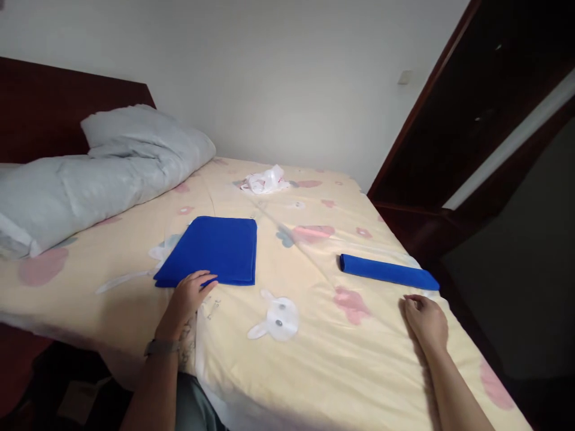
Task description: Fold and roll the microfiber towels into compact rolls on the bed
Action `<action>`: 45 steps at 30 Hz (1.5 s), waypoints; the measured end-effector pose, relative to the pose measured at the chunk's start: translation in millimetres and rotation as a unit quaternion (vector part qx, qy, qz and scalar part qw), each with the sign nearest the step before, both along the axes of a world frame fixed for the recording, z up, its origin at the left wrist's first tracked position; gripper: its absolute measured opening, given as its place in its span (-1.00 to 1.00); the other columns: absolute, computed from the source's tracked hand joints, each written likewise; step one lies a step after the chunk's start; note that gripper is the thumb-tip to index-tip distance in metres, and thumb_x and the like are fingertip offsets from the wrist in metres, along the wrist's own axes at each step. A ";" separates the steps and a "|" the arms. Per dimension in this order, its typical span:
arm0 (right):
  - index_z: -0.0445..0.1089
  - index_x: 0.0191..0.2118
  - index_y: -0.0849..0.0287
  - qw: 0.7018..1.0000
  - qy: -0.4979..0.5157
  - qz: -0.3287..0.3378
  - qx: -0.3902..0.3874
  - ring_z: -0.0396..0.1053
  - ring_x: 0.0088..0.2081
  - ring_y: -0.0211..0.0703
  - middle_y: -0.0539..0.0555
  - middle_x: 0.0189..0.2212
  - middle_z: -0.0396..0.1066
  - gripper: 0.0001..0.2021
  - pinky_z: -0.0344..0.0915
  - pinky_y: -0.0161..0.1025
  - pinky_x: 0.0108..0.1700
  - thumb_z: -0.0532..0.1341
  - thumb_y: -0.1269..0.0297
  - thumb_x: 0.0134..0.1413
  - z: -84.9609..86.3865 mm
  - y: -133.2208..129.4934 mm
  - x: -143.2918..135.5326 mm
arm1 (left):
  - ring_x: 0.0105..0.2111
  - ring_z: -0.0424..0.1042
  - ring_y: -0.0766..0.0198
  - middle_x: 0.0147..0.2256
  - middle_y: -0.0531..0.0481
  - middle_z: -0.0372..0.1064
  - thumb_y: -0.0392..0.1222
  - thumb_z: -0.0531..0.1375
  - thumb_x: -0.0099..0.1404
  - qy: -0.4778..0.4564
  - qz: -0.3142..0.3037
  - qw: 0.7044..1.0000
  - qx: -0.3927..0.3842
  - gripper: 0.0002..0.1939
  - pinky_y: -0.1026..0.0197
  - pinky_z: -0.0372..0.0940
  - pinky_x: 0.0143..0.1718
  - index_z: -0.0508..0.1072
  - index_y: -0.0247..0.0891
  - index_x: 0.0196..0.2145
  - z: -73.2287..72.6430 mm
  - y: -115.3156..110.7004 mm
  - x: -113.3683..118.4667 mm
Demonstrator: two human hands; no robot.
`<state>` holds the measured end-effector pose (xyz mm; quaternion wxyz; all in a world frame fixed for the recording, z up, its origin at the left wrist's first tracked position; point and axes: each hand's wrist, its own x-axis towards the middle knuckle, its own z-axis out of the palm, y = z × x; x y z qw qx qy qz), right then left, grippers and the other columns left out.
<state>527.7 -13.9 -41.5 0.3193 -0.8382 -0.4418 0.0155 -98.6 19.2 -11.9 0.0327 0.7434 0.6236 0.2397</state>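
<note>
A flat blue folded piece, seemingly fabric (218,248), lies on the bed left of centre, its layers showing along the front edge. At that front edge is my left hand (191,293), fingers stretched out over the border and thumb apart, a dark band around the wrist. To the right, a narrow blue folded strip (389,271) of similar material lies near the bed's right edge. Just in front of it, my right hand (426,323) rests on the sheet with its fingers curled in, apart from the strip; nothing shows in it.
The bed has a cream sheet (309,365) printed with rabbits and flowers. A crumpled white plastic bag (266,179) sits toward the wall. A grey quilt (103,179) is heaped at the left by the dark headboard (67,102). Dark wooden doors (449,131) stand at the right.
</note>
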 end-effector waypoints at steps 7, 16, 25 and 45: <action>0.50 -0.28 0.18 1.000 -0.031 0.003 -0.002 0.38 -0.08 0.30 0.31 -0.17 0.47 -0.63 0.27 0.03 -0.11 0.05 0.08 -0.06 -0.1 0.2 1.4 | -0.03 0.43 0.08 -0.03 -0.07 0.48 -0.01 0.12 0.31 -0.006 0.018 1.000 0.008 -0.69 0.08 0.27 0.06 0.56 -0.14 -0.12 2.6 -0.5 2.5; 0.44 -0.27 0.11 0.986 0.028 0.146 0.077 0.44 -0.24 0.07 0.15 -0.26 0.50 -0.74 0.36 -0.09 -0.15 0.07 0.12 0.10 46.1 -17.3 -106.3 | -0.09 0.44 0.10 -0.08 -0.11 0.48 -0.12 -0.04 0.43 -0.049 0.025 0.996 0.071 -0.67 0.10 0.28 -0.01 0.48 -0.20 -0.07 45.7 -12.9 38.3; 0.42 -0.08 0.10 0.770 0.503 0.372 -0.121 0.45 -0.46 0.00 0.07 -0.42 0.49 -0.56 0.35 -0.11 -0.40 0.24 -0.13 0.07 45.4 -0.1 -316.0 | -0.45 0.45 0.30 -0.45 0.11 0.52 -0.35 0.19 0.07 -0.033 -0.312 0.930 -0.189 -0.84 0.31 0.21 -0.42 0.51 -0.14 -0.40 75.2 -86.9 122.6; 0.47 -0.28 0.16 0.880 0.271 0.373 -0.112 0.46 -0.29 -0.01 0.07 -0.37 0.51 -0.67 0.38 -0.25 -0.29 0.31 -0.03 -0.01 138.1 -44.6 -214.9 | 0.02 0.39 0.07 0.02 -0.11 0.42 0.04 0.09 0.35 -0.140 -0.032 0.988 -0.057 -0.62 0.07 0.26 0.07 0.47 -0.14 0.02 54.1 -45.4 73.4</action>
